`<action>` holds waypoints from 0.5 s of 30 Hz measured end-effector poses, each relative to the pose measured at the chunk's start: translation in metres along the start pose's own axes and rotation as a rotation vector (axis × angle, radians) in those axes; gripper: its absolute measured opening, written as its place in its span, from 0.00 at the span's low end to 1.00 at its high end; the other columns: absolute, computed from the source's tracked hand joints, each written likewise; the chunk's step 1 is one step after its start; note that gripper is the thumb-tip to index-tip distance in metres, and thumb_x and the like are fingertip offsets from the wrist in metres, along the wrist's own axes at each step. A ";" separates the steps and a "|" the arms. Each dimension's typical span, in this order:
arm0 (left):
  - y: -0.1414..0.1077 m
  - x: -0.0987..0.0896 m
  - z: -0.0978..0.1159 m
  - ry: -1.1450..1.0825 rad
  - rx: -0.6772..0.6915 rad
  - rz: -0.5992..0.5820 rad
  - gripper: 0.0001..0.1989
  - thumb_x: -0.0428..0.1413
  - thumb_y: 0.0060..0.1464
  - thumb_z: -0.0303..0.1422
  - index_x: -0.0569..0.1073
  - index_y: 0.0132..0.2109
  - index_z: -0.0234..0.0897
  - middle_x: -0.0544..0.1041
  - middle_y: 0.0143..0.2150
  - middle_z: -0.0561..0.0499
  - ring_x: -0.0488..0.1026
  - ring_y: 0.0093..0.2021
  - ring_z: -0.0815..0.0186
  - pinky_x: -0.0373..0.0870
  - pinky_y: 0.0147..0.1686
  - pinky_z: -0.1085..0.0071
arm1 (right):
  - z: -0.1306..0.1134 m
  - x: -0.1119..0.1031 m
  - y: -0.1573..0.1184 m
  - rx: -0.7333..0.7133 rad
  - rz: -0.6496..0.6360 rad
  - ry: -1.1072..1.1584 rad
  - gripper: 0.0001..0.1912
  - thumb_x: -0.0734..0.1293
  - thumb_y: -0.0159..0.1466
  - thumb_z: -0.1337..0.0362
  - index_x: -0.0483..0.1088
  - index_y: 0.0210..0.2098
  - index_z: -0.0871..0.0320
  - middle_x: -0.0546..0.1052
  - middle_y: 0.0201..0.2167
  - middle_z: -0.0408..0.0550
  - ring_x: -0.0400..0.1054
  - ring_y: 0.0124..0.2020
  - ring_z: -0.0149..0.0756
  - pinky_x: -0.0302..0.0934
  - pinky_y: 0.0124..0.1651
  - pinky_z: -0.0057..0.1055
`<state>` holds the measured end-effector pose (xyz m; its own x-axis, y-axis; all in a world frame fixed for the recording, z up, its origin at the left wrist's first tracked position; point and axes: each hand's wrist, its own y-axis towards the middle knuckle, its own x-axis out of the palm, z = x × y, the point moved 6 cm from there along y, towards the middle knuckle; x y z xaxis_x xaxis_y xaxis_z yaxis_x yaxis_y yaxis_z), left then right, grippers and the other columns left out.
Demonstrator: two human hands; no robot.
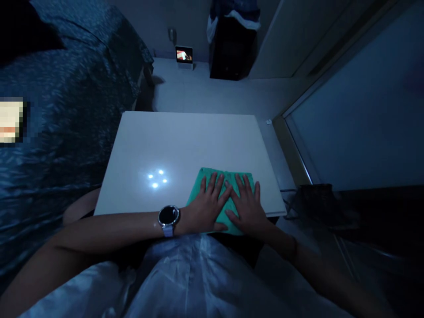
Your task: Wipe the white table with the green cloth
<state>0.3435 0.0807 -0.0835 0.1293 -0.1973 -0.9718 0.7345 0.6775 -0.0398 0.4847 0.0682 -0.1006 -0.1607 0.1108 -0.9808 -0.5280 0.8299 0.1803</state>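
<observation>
Table point(185, 145): white, rectangular, low; stands on the pale floor point(212, 92)
Cloth point(225, 179): green, lies flat at the table's near right edge
Reflection: cluster of light spots left of the cloth

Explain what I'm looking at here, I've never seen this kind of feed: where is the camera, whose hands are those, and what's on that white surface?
There is no machine here; a person works with two bare hands. The single picture comes from a camera worn on that person's head, looking forward and down, so the arms enter from the bottom edge. The room is dim. In the middle is a small white table with a few bright light spots reflected on it. Near its front right corner lies a green cloth. The left hand, with a wristwatch on its wrist, and the right hand both lie flat, fingers spread, on the cloth, side by side. Neither hand grips anything. To the left is a patterned bed cover; far back, a small lit screen stands by the wall.
</observation>
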 end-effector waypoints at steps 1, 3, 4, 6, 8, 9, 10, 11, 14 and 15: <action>0.001 -0.003 -0.012 -0.012 -0.022 -0.010 0.67 0.64 0.49 0.65 0.51 0.79 0.22 0.41 0.78 0.19 0.35 0.78 0.26 0.43 0.71 0.27 | 0.001 0.003 0.017 -0.010 -0.053 0.024 0.42 0.55 0.74 0.44 0.55 0.77 0.64 0.43 0.78 0.70 0.34 0.79 0.70 0.34 0.70 0.78; 0.012 -0.010 -0.044 -0.037 -0.057 -0.021 0.66 0.60 0.53 0.67 0.50 0.79 0.20 0.41 0.78 0.17 0.35 0.78 0.24 0.41 0.70 0.25 | 0.009 0.010 0.057 0.007 -0.176 0.071 0.42 0.56 0.74 0.43 0.54 0.78 0.64 0.40 0.79 0.68 0.31 0.80 0.69 0.29 0.71 0.77; 0.019 -0.014 -0.062 -0.046 -0.073 -0.020 0.65 0.59 0.54 0.67 0.50 0.79 0.20 0.41 0.78 0.18 0.35 0.78 0.24 0.39 0.70 0.25 | 0.015 0.013 0.079 0.032 -0.234 0.089 0.42 0.57 0.75 0.43 0.53 0.79 0.63 0.39 0.79 0.67 0.30 0.80 0.67 0.28 0.72 0.76; 0.038 -0.022 -0.101 -0.055 -0.104 0.000 0.64 0.56 0.56 0.68 0.49 0.80 0.22 0.40 0.79 0.19 0.34 0.79 0.25 0.36 0.70 0.25 | 0.028 0.017 0.126 0.078 -0.287 0.103 0.41 0.57 0.75 0.44 0.51 0.80 0.60 0.38 0.80 0.64 0.29 0.80 0.65 0.25 0.73 0.74; 0.060 -0.031 -0.141 -0.056 -0.145 0.029 0.64 0.54 0.56 0.69 0.47 0.80 0.23 0.38 0.79 0.22 0.32 0.79 0.27 0.33 0.70 0.26 | 0.042 0.020 0.172 0.110 -0.304 0.096 0.40 0.58 0.76 0.47 0.50 0.80 0.59 0.36 0.80 0.62 0.28 0.81 0.62 0.26 0.75 0.70; 0.071 -0.035 -0.160 -0.054 -0.165 0.037 0.64 0.53 0.57 0.70 0.46 0.81 0.24 0.37 0.80 0.22 0.32 0.79 0.27 0.32 0.71 0.27 | 0.049 0.021 0.193 0.117 -0.307 0.091 0.39 0.58 0.76 0.48 0.50 0.80 0.59 0.36 0.80 0.62 0.28 0.81 0.60 0.27 0.76 0.67; 0.082 -0.039 -0.177 -0.048 -0.182 0.038 0.65 0.52 0.57 0.71 0.45 0.81 0.24 0.36 0.80 0.23 0.32 0.79 0.27 0.32 0.71 0.28 | 0.056 0.022 0.212 0.123 -0.309 0.089 0.38 0.58 0.77 0.50 0.49 0.80 0.58 0.36 0.80 0.61 0.27 0.81 0.59 0.28 0.76 0.65; 0.093 -0.042 -0.193 -0.040 -0.195 0.034 0.65 0.51 0.57 0.71 0.44 0.81 0.24 0.35 0.80 0.23 0.31 0.79 0.27 0.32 0.71 0.28 | 0.063 0.022 0.230 0.128 -0.307 0.089 0.38 0.58 0.77 0.51 0.49 0.81 0.58 0.36 0.80 0.61 0.27 0.81 0.58 0.28 0.77 0.64; 0.121 -0.050 -0.228 -0.023 -0.215 0.027 0.64 0.49 0.58 0.71 0.42 0.81 0.23 0.35 0.80 0.22 0.31 0.79 0.27 0.31 0.71 0.30 | 0.081 0.023 0.270 0.157 -0.296 0.102 0.36 0.58 0.78 0.52 0.48 0.81 0.55 0.36 0.81 0.58 0.27 0.81 0.57 0.29 0.77 0.63; 0.128 -0.052 -0.235 -0.021 -0.218 0.033 0.64 0.50 0.58 0.70 0.42 0.81 0.23 0.36 0.80 0.22 0.32 0.79 0.27 0.31 0.71 0.30 | 0.086 0.023 0.278 0.173 -0.296 0.105 0.36 0.57 0.78 0.52 0.49 0.81 0.55 0.36 0.81 0.58 0.28 0.81 0.56 0.30 0.77 0.62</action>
<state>0.2738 0.3443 -0.0924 0.1666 -0.1855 -0.9684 0.5682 0.8207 -0.0594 0.4058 0.3481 -0.0796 -0.1117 -0.1979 -0.9738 -0.4167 0.8990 -0.1349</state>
